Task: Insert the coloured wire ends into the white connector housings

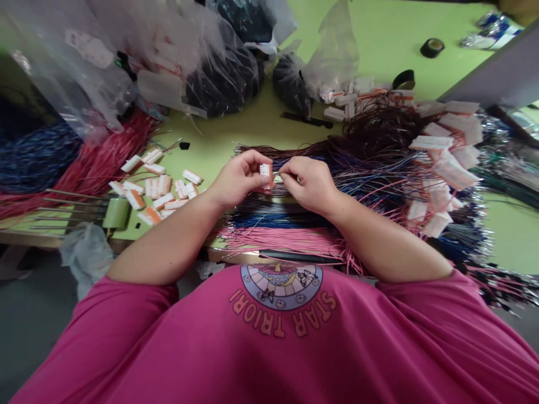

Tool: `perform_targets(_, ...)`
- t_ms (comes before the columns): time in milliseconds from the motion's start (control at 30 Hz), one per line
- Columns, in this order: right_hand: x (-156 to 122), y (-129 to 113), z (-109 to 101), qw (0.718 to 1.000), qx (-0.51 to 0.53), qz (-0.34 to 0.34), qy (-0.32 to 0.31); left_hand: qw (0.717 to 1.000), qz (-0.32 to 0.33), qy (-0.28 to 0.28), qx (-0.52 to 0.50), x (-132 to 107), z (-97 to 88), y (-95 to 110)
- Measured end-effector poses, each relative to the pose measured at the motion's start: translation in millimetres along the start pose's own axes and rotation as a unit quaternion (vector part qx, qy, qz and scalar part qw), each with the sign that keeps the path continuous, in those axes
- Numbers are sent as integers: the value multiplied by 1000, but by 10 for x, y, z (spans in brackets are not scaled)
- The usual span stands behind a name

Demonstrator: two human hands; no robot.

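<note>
My left hand point(238, 179) is closed around a small white connector with orange marks point(265, 173), held above the green table point(379, 39). My right hand point(309, 184) is pinched on a thin wire end point(278, 175) right beside the connector. Under both hands lie bundles of dark, blue and pink wires point(286, 230), running from the table's front edge to the right.
Loose white and orange connectors point(158, 191) lie at the left. A red wire bundle point(96, 163) and clear plastic bags point(138, 62) stand behind them. At the right, wired connectors point(446, 163) are heaped on wires. Two black tape rolls point(432, 47) sit far back.
</note>
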State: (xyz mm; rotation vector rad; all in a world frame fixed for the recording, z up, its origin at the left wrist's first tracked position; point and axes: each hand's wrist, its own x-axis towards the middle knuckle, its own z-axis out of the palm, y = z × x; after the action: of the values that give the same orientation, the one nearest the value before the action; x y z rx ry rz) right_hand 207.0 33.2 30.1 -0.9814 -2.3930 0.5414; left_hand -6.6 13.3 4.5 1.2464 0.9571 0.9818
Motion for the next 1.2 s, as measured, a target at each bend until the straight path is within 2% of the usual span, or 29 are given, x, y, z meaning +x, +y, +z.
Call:
perform_targets(200,-2,25,54,1000,27,0,3,1000,-2,-9,-1,0,13,30)
perform_targets(333,13,-9,83,999,16,15,-31,999,-5,-27,29,-7,36,37)
perform_targets(467,59,-16,33,997,-22,21,-66,999,-1,-19,46,1,16,63)
perform_targets(567,68,-15,-72,996,-74,-2,-56,998,4,21,52,34,-47,89)
perform_targets(667,25,-62,-151,985,-162,-40,-41,995,-3,93,39,78,-125,94)
perform_targets(733,-19,-116,-145,971,-200,-60,-115,992,-12,121,37,100,-159,85)
perform_targets(800,-57,-164,-92,949,-209,-57,-230,991,-19,124,48,112,-168,75)
perform_targets(867,-79,-187,-26,931,-201,-37,-301,991,-23,119,54,113,-156,73)
perform_targets(1000,-64,-179,-12,935,-168,-5,-313,990,-28,129,55,99,-123,95)
perform_targets(1200,-2,-143,-230,947,-30,23,-319,992,-26,106,56,84,-124,121)
